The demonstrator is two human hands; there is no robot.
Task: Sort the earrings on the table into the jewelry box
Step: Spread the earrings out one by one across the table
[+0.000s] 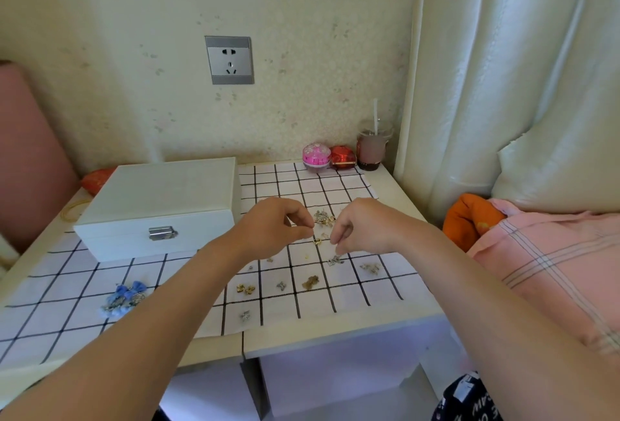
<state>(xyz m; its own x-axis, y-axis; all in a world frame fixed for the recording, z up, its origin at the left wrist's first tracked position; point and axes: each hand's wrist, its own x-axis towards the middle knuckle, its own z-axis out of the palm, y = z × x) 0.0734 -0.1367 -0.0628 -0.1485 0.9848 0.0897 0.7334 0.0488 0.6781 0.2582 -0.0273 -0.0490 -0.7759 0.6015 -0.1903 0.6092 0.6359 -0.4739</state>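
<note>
Left hand [278, 223] and right hand [359, 226] curl beside a gold earring [316, 241] mid-cloth; whether pinching, I cannot tell. Closed jewelry box [157, 205] stands just left.

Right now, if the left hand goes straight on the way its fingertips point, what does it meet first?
Probably the small gold earring on the checked cloth: the left hand has its fingertips angled down toward it, just short of it. Its height above the cloth is unclear, so that is only likely.
</note>
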